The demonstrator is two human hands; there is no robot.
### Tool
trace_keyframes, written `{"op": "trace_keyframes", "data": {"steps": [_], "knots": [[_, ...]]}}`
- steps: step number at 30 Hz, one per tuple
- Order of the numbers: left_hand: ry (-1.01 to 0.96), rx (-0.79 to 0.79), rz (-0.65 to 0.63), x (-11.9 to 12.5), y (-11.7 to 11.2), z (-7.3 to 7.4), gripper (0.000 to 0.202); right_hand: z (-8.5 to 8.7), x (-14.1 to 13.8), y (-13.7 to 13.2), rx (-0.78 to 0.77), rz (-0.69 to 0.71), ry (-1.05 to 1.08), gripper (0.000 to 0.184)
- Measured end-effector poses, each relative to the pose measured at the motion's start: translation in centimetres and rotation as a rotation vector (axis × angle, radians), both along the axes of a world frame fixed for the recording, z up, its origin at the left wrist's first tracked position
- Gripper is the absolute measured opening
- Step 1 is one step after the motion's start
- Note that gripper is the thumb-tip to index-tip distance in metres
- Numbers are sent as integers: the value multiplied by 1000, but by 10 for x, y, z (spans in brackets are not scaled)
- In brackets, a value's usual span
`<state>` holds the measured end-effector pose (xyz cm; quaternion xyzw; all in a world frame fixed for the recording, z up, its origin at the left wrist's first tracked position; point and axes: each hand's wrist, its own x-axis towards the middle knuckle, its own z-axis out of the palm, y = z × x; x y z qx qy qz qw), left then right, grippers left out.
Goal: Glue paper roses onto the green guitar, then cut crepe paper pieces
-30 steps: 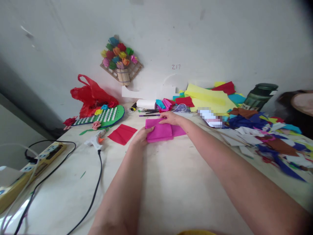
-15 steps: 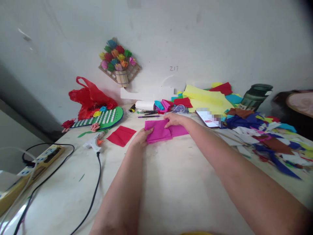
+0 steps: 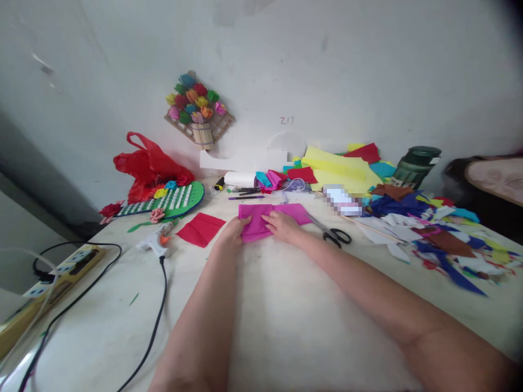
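Observation:
A magenta crepe paper sheet, folded into layers, lies on the table with one part reaching out to the right. My left hand grips its left edge, thumb on top. My right hand has its fingertips on the front right of the fold, pinching the layers there; its lower fingers are hard to make out. Scissors with black handles rest just right of my right hand. A red paper square lies to the left of my left hand.
A white glue gun with a black cord lies left, near a power strip. Behind are a green board with flowers, pens and yellow paper. A phone, a bottle and paper scraps fill the right.
My right hand has come down from the paper's back edge to its front right part. The scissors, hidden behind my right arm before, now show. My left hand keeps its grip.

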<state>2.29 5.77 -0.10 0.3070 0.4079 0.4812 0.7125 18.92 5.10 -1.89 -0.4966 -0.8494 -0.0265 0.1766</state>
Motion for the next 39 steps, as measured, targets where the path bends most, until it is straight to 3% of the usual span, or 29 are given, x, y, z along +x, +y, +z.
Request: {"op": "trace_keyframes", "data": {"steps": [3,7,10,13,16,20,28,34,39], "knots": [[8,-4,10,1,-1,1,16,7,0,-4,-16,2,-59,43],[46,-1,45,-1,3,0,13,44,17,-17,-129,-38,-103,39],[51,12,54,-1,7,-2,15,75,47,-26,-230,-240,-282,32],[51,16,66,-1,10,-4,16,89,82,-33,-310,-461,-396,25],[56,20,82,-4,11,-4,17,83,103,-37,-426,-573,-378,18],[34,42,105,-10,12,-5,20,70,103,-43,-510,-569,-378,15],[12,47,142,-18,10,-2,19,80,93,-55,-519,-541,-520,30],[-3,49,151,-22,6,3,11,68,90,-49,-546,-496,-549,42],[-19,60,155,-29,8,2,10,69,96,-49,-543,-503,-547,51]]}}
